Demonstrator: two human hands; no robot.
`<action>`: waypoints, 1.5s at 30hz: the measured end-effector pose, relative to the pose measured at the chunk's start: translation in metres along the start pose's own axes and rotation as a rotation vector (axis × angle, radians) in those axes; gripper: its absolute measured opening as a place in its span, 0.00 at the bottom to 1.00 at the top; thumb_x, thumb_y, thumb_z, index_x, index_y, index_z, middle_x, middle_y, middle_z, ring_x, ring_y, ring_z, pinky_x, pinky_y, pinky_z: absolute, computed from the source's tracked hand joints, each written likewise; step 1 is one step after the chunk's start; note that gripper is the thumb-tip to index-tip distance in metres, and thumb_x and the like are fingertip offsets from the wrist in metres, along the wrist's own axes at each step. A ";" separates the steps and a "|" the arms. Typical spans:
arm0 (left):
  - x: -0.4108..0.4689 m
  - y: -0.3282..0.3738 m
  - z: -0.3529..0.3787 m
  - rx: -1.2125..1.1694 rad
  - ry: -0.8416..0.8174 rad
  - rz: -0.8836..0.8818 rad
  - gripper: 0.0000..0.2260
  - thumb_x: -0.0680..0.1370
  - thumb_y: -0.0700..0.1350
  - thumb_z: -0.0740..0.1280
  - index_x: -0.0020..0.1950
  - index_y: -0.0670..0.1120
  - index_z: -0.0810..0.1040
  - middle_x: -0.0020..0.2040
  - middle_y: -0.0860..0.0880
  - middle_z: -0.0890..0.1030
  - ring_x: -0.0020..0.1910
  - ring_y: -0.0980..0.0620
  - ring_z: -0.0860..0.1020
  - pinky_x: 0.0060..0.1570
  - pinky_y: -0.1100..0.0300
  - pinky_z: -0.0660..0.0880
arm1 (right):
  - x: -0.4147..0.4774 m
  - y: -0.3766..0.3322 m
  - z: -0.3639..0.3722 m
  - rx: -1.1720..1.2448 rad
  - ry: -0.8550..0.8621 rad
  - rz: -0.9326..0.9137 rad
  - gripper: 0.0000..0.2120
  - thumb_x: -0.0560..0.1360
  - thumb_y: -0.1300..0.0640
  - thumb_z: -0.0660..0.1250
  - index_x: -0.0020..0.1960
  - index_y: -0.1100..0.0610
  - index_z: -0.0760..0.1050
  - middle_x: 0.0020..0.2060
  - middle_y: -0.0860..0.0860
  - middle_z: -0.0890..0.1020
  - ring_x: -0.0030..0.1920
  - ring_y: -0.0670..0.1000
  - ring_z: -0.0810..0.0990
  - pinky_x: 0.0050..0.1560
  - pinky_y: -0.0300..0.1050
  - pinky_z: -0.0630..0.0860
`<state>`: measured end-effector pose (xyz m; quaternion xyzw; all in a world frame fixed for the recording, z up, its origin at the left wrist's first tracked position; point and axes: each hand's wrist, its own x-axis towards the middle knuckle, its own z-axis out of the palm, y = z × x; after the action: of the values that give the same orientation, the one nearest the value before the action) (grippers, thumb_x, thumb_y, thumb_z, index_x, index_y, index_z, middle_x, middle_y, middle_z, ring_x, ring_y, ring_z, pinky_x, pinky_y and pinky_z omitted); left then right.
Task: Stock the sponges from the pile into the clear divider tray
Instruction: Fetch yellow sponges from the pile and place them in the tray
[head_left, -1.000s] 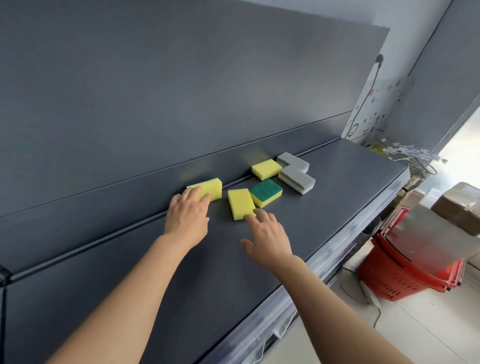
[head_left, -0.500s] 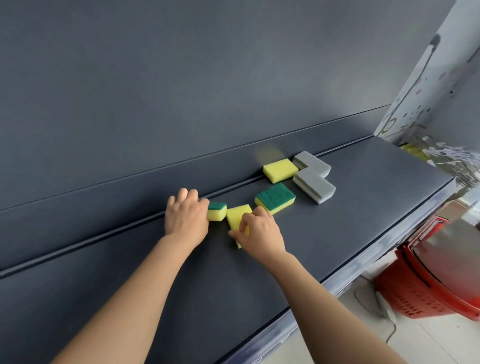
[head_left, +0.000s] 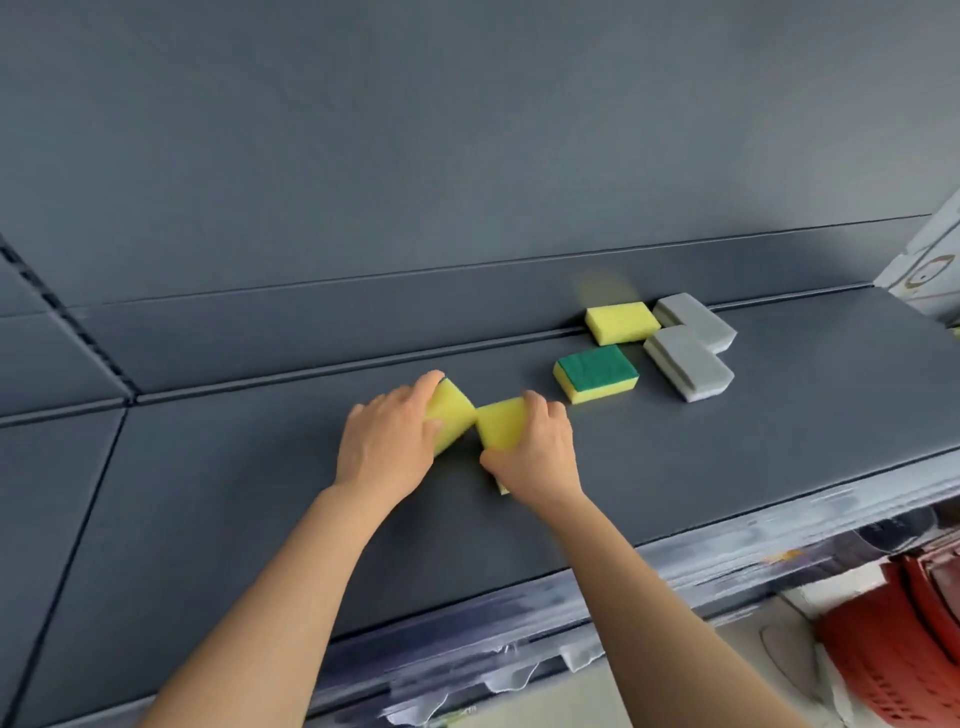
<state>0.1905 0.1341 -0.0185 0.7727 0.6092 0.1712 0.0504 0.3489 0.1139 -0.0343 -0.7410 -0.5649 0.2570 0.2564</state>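
Note:
Each hand holds a yellow sponge on the dark grey shelf (head_left: 260, 519). My left hand (head_left: 387, 441) grips one yellow sponge (head_left: 453, 413) with fingers curled over its far edge. My right hand (head_left: 535, 452) grips a second yellow sponge (head_left: 501, 426) right beside it; the two sponges touch at a corner. To the right lie a green-topped yellow sponge (head_left: 596, 372), a plain yellow sponge (head_left: 622, 322) by the back wall, and two grey sponges (head_left: 688, 369) (head_left: 695, 321). No clear divider tray is in view.
The shelf's back panel (head_left: 467, 156) rises just behind the sponges. A clear price strip (head_left: 675, 566) runs along the shelf's front edge. A red shopping basket (head_left: 898, 649) stands on the floor at lower right.
Both hands have closed on their sponges and drawn them toward me and left, away from the pile. The left sponge now shows its yellow face. The camera has swung left.

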 end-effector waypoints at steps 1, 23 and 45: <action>-0.009 -0.003 -0.004 -0.090 0.003 -0.047 0.23 0.79 0.48 0.61 0.73 0.54 0.58 0.63 0.47 0.75 0.58 0.43 0.74 0.54 0.49 0.70 | -0.004 -0.004 0.001 0.080 0.003 -0.010 0.36 0.65 0.58 0.71 0.69 0.56 0.61 0.58 0.52 0.65 0.60 0.56 0.68 0.55 0.44 0.69; -0.207 -0.161 -0.128 -0.610 0.316 -0.532 0.18 0.75 0.42 0.68 0.61 0.56 0.67 0.54 0.52 0.77 0.50 0.53 0.77 0.50 0.51 0.76 | -0.145 -0.173 0.104 0.595 -0.172 -0.409 0.23 0.73 0.53 0.70 0.66 0.48 0.69 0.50 0.46 0.77 0.47 0.42 0.74 0.48 0.32 0.70; -0.326 -0.372 -0.240 -0.485 0.402 -0.520 0.22 0.76 0.42 0.67 0.68 0.54 0.67 0.61 0.51 0.72 0.56 0.52 0.73 0.52 0.58 0.71 | -0.266 -0.348 0.262 0.604 -0.228 -0.522 0.16 0.71 0.57 0.73 0.54 0.48 0.70 0.43 0.43 0.78 0.45 0.49 0.77 0.46 0.44 0.76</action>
<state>-0.2965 -0.1161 0.0336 0.5097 0.7239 0.4392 0.1526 -0.1336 -0.0405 0.0308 -0.4309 -0.6578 0.4182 0.4547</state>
